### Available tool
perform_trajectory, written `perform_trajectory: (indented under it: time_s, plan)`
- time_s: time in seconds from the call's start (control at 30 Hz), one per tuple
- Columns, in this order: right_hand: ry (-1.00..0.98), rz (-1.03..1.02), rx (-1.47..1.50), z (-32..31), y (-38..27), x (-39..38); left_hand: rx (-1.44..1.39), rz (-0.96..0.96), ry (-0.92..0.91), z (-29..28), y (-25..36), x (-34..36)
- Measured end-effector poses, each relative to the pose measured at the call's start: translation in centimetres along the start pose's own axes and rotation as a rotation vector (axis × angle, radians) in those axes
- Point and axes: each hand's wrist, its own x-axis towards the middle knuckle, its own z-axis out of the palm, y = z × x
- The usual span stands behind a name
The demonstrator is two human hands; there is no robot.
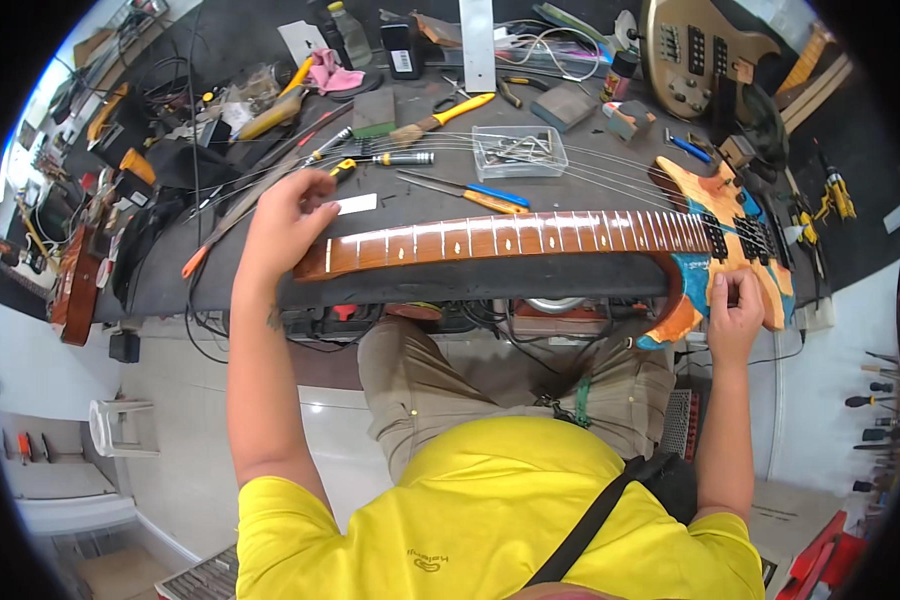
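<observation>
Curling at opposite ends of the guitar point(570, 233) along the table's near edge point(470, 282), left hand point(292, 215) and right hand point(737, 315) show unclear grips.

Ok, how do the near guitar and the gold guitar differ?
The near guitar is wood and blue, the gold guitar plain gold. The near guitar lies at the front of the bench; the gold guitar sits farther back. The right hand is at the near guitar, none at the gold guitar. Both are electric guitars.
</observation>
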Motion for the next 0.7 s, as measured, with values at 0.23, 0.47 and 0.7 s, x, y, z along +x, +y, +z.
perform_trajectory:
  time_s: [0.23,0.47,0.7]
  plan:
    - [0.127,-0.103,-0.137,1.7,-0.4,0.4,0.474,0.253,-0.178,-0.1,-0.7,9.5]
    - [0.085,-0.092,-0.191,1.4,-1.0,0.6,0.581,0.039,-0.383,0.9,-0.4,12.7]
    - [0.090,-0.123,-0.186,1.6,-0.9,0.6,0.709,0.384,-0.144,-1.6,-2.0,12.0]
